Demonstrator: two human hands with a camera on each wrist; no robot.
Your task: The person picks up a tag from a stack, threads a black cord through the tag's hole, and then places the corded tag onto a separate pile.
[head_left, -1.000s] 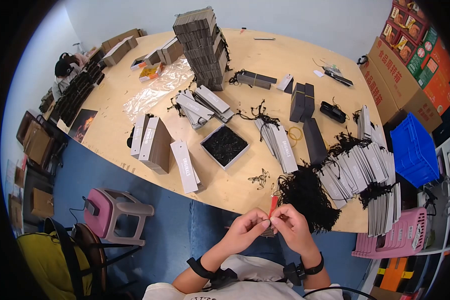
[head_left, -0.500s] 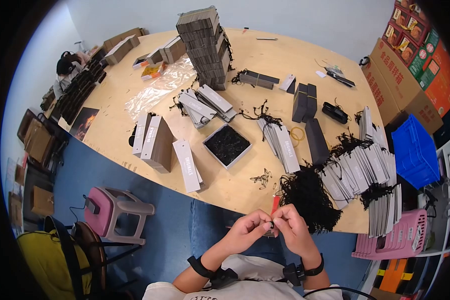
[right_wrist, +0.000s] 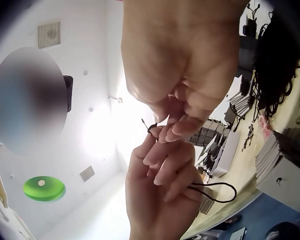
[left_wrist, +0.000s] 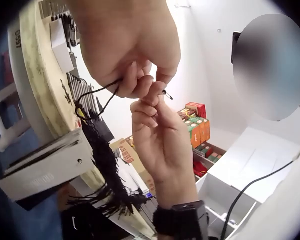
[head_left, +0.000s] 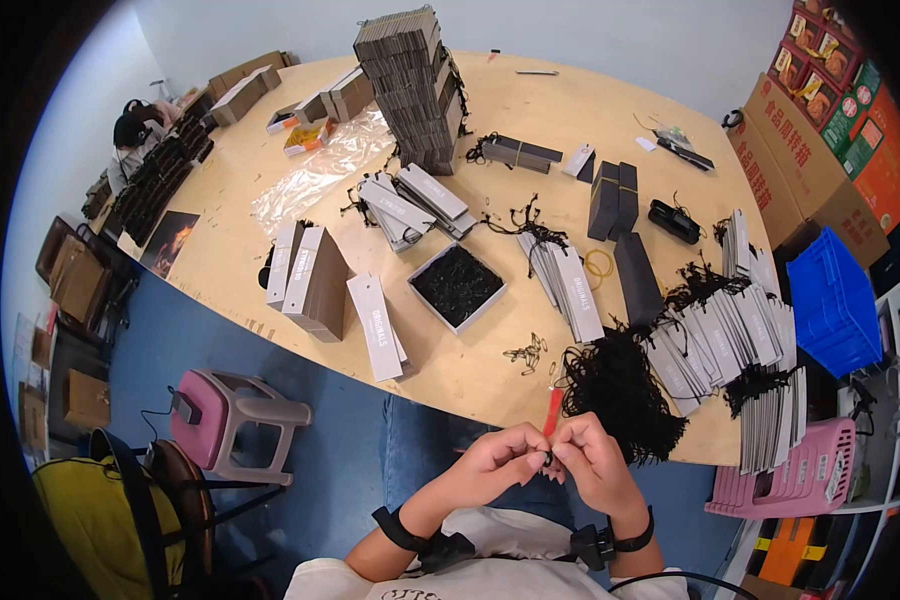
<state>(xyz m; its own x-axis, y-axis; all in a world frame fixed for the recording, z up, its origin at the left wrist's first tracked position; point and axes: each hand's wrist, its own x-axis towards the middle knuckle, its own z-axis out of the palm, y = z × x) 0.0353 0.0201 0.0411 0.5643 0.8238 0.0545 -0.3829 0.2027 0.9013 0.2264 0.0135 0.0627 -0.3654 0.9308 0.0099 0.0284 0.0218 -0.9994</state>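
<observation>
Both hands meet at the table's near edge. My left hand (head_left: 495, 463) pinches a thin black cord (left_wrist: 81, 103), whose loop hangs out from the curled fingers in the left wrist view. Fingertips of my right hand (head_left: 598, 462) pinch the same cord against the left ones. A short dark end (right_wrist: 151, 128) with a small pin-like tip sticks out between the fingertips in the right wrist view. Just beyond the hands lies a red strip (head_left: 553, 408). Grey tags (left_wrist: 45, 167) stand close below the hands in the left wrist view.
On the table (head_left: 450, 384) are a box of black pieces (head_left: 457, 286), a black cord pile (head_left: 620, 400), loose clips (head_left: 526, 353), fanned tags (head_left: 715, 340) and a tall card stack (head_left: 410, 90). A blue crate (head_left: 832, 300) and pink stool (head_left: 202, 418) stand beside it. Another person (head_left: 135, 130) is at far left.
Both hands stay together and have shifted slightly down and right in the head view. The fingers have moved a little around the cord, and its dark end shows between them.
</observation>
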